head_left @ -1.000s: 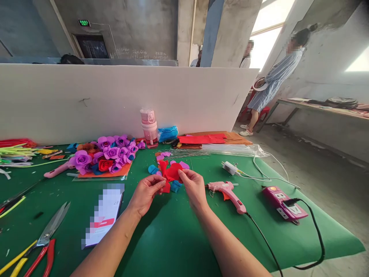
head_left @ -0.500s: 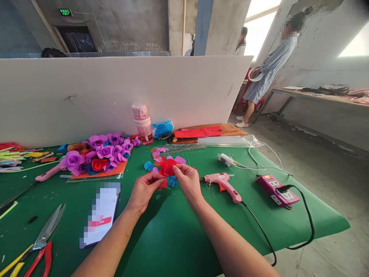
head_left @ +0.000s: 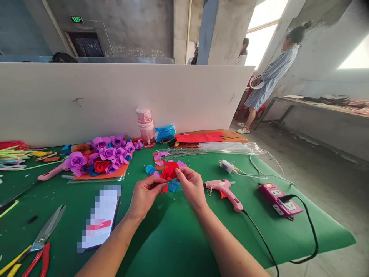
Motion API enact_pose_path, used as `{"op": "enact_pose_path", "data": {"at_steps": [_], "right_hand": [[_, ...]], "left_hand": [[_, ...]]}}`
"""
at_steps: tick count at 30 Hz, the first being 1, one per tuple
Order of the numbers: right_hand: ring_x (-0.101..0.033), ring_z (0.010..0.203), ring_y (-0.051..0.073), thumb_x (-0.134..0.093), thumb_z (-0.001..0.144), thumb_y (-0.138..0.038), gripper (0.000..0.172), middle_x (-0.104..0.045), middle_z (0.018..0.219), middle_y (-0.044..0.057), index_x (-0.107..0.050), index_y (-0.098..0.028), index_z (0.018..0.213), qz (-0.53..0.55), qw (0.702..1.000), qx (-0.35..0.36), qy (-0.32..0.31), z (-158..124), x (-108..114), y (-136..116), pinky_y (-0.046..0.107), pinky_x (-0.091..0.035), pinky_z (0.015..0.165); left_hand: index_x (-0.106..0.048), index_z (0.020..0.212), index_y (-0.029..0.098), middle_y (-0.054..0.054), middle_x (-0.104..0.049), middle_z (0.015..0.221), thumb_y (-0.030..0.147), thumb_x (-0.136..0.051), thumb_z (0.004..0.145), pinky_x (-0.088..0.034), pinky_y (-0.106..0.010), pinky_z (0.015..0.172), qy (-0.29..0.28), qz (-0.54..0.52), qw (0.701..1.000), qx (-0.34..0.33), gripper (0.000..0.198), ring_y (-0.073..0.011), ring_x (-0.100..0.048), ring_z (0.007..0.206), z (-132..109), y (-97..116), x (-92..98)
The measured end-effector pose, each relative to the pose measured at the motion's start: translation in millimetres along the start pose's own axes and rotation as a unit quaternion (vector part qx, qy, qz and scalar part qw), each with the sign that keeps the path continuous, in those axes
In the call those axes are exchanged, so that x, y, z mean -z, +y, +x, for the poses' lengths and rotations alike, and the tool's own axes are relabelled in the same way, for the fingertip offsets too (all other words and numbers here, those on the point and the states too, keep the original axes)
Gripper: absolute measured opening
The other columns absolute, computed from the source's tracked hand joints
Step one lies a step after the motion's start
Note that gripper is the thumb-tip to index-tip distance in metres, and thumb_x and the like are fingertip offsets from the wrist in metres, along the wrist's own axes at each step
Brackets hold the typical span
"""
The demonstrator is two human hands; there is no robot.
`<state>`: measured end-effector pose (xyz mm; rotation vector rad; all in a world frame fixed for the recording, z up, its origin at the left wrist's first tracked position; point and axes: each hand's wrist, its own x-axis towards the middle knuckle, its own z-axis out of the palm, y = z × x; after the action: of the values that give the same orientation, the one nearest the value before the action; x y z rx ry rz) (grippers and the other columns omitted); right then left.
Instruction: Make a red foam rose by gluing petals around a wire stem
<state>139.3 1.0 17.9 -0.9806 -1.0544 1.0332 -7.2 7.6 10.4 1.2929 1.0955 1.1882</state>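
Between my two hands, above the table, is a red paper flower [head_left: 169, 170] with rounded petals. My right hand [head_left: 192, 185] pinches its right edge between thumb and fingers. Closed at the flower's lower left is my left hand [head_left: 146, 197]; a thin dark bit shows at its fingertips, and I cannot tell whether it is a stem. Loose blue, purple and red paper petals lie just behind and under the flower, among them a blue petal [head_left: 173, 186]. To the right of my right hand rests a pink glue gun [head_left: 226, 191].
Finished purple roses [head_left: 108, 154] lie heaped at left. Nearby are a phone [head_left: 100, 219], scissors [head_left: 46, 234] and a second pink-handled tool [head_left: 53, 171]. A pink bottle [head_left: 146, 129] stands by the white board [head_left: 115, 100]. A purple power strip [head_left: 279, 200] and cords occupy the right. A person [head_left: 273, 73] stands beyond.
The camera view has shifted slightly. The red flower is turned a little and shows more of its rounded petal, while both hands keep their pinch close together.
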Motion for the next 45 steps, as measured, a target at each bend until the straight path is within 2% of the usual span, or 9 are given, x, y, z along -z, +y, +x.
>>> {"op": "enact_pose_path", "data": {"at_steps": [3, 12, 20, 34, 45], "right_hand": [[-0.059, 0.062, 0.015, -0.06, 0.08, -0.04, 0.024, -0.069, 0.068, 0.001, -0.068, -0.019, 0.073, -0.006, 1.0, 0.008, -0.013, -1, 1, -2, 0.025, -0.044, 0.061], [-0.057, 0.061, 0.015, -0.06, 0.079, -0.043, 0.027, -0.067, 0.066, 0.002, -0.067, -0.018, 0.073, -0.024, 0.999, 0.012, -0.038, -1, 0, 0, 0.025, -0.044, 0.059], [-0.061, 0.068, 0.017, -0.059, 0.082, -0.043, 0.029, -0.071, 0.076, 0.006, -0.07, -0.017, 0.079, -0.046, 0.998, 0.036, -0.037, -1, 4, 7, 0.028, -0.047, 0.067], [-0.059, 0.065, 0.016, -0.059, 0.079, -0.042, 0.026, -0.069, 0.071, 0.003, -0.068, -0.018, 0.075, -0.054, 0.998, 0.015, -0.024, -1, 3, 9, 0.026, -0.045, 0.063], [-0.059, 0.065, 0.016, -0.06, 0.079, -0.041, 0.025, -0.07, 0.07, 0.002, -0.068, -0.018, 0.073, -0.03, 0.999, 0.017, -0.033, -3, 0, 0, 0.026, -0.044, 0.062]], "left_hand": [[-0.074, 0.067, 0.019, 0.0, -0.064, 0.062, 0.031, -0.078, 0.063, -0.046, -0.023, 0.057, -0.002, 0.019, 1.0, -0.023, 0.013, -0.0124, -0.055, 0.058, -1, 0, -0.9], [-0.074, 0.066, 0.02, -0.001, -0.064, 0.062, 0.033, -0.078, 0.062, -0.047, -0.025, 0.056, 0.003, 0.01, 1.0, -0.027, 0.014, -0.014, -0.056, 0.058, -1, -2, -0.6], [-0.075, 0.068, 0.02, -0.002, -0.066, 0.066, 0.032, -0.077, 0.064, -0.048, -0.025, 0.059, 0.002, 0.02, 0.999, -0.04, 0.013, -0.0147, -0.057, 0.06, 0, -5, 1.6], [-0.074, 0.066, 0.02, -0.002, -0.067, 0.065, 0.032, -0.078, 0.061, -0.048, -0.026, 0.057, 0.013, 0.015, 0.999, -0.029, 0.013, -0.0156, -0.058, 0.061, 0, -5, 0.7], [-0.074, 0.067, 0.02, -0.002, -0.067, 0.063, 0.029, -0.077, 0.062, -0.048, -0.026, 0.058, 0.016, 0.016, 0.999, -0.024, 0.011, -0.0149, -0.058, 0.06, -1, -3, 0.5]]}}
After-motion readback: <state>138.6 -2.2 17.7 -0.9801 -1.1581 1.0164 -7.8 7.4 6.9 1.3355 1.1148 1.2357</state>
